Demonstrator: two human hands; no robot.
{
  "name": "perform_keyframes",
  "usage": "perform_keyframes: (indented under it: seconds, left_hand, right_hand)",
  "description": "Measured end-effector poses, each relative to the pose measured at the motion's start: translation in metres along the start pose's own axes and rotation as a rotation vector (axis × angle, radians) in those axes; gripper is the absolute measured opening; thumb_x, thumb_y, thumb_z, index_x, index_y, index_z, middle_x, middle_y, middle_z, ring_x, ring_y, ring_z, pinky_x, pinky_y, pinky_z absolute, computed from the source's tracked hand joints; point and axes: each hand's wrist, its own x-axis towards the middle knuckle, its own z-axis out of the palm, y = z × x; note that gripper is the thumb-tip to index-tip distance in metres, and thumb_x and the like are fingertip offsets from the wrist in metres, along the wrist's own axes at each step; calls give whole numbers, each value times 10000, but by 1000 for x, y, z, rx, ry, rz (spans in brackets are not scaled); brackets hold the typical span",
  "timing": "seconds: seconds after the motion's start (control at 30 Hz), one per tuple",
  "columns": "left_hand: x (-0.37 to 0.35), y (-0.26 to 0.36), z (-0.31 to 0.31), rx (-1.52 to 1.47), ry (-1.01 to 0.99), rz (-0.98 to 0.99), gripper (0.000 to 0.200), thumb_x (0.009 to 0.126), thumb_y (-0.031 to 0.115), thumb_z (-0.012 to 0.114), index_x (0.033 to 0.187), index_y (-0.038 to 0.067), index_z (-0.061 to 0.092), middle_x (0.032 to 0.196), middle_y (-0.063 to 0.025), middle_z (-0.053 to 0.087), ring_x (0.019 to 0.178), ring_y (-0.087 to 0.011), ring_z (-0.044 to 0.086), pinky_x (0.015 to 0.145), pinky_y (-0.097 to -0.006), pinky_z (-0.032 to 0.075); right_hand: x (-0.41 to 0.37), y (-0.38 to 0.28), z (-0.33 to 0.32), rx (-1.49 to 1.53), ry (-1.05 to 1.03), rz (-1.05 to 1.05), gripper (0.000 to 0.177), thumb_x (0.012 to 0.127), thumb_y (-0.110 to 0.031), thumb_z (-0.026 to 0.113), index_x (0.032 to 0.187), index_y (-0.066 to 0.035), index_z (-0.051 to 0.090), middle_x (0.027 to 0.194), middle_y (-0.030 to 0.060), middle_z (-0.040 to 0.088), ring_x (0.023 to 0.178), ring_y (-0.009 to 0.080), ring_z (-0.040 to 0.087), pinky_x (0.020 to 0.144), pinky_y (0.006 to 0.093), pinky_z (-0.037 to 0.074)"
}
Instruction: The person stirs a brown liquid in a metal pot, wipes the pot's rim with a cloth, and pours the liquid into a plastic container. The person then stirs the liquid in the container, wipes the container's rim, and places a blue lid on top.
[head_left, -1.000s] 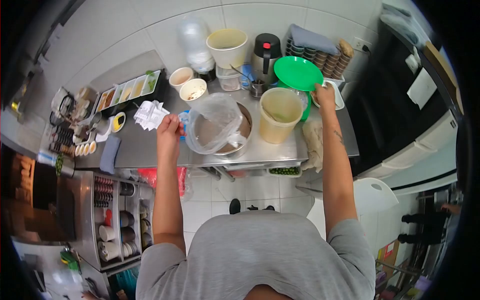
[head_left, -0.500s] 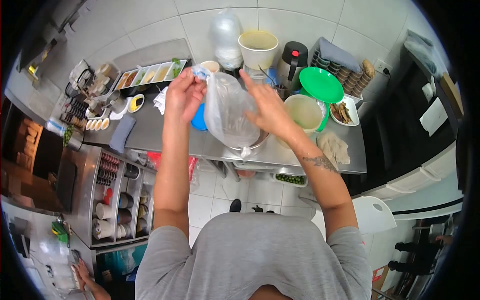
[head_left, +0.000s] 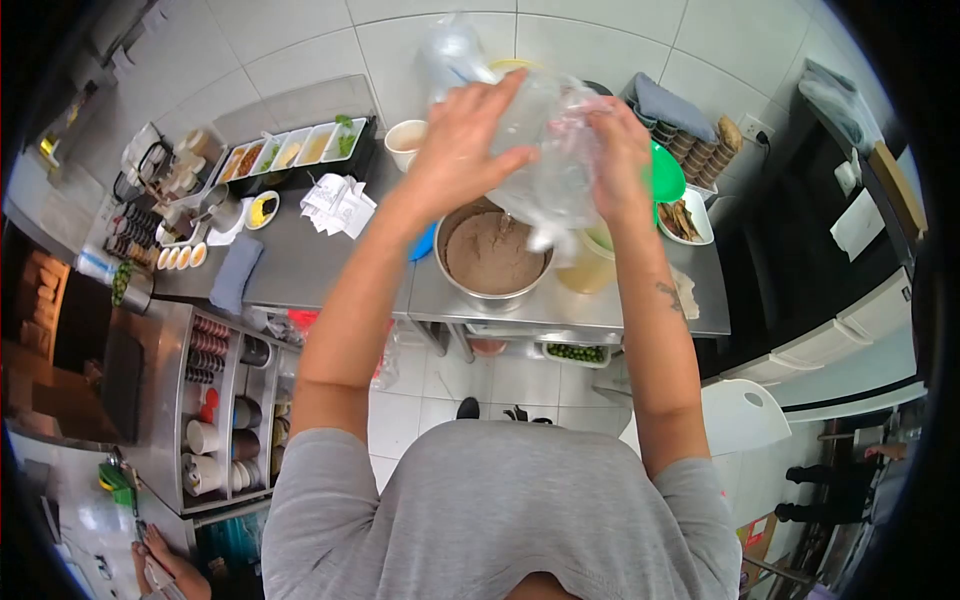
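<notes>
Best keep the clear plastic bag [head_left: 562, 185], pinched by the blurred right hand [head_left: 620, 150] beside the spread left hand [head_left: 455, 140], clear of the metal bowl [head_left: 493, 297] near the desk's [head_left: 318, 272] front edge.

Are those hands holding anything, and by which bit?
The right hand grips the clear plastic bag by its bunched upper part. The left hand is open; whether it touches the bag is unclear.

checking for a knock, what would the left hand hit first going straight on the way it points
Likely the clear, crumpled plastic bag held by the right hand, just ahead of the left hand; blur leaves depth and contact unclear.
</notes>
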Motion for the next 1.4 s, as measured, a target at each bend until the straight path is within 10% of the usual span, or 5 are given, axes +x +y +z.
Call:
perform_keyframes:
  seconds: [0.3,0.4,0.7,1.13,1.4]
  left_hand:
    - [45,70,90,-1511,-234,-294,172,807,77,541,945,-9,597,849,-81,638,761,-194,576,712,-270,448]
    - [48,69,99,-1422,-678,-211,201,855,83,532,1028,-1,591,976,-42,615,879,-124,561,806,-262,447]
    - [-5,-63,99,-93,-763,-137,181,804,163,580,809,-17,583,849,-184,585,773,-323,589,688,-395,466]
    - [-45,-70,128,44,-562,243,169,722,138,641,830,18,592,842,-142,557,862,-326,561,729,-441,463]
    - [-36,-57,65,-115,-889,82,171,721,90,631,850,11,553,834,-146,557,847,-337,556,729,-428,453]
  right_hand:
    - [-46,-24,-39,-350,42,-461,523,783,-175,639,1242,-10,450,1249,118,426,1134,215,431,967,349,344]
    - [-64,-33,-68,-257,138,-351,511,768,-57,615,1250,-22,451,1188,106,492,1058,188,499,923,305,386]
    - [-133,4,-233,-751,622,-119,175,742,-13,444,852,-7,580,786,35,549,716,101,487,659,216,390]
    - [-132,132,-239,-1117,696,210,519,782,-409,565,1059,30,578,967,212,621,927,364,573,804,402,434]
    - [-123,145,-230,-1445,701,446,588,788,-539,508,1090,-43,598,989,217,623,935,375,590,798,437,456]
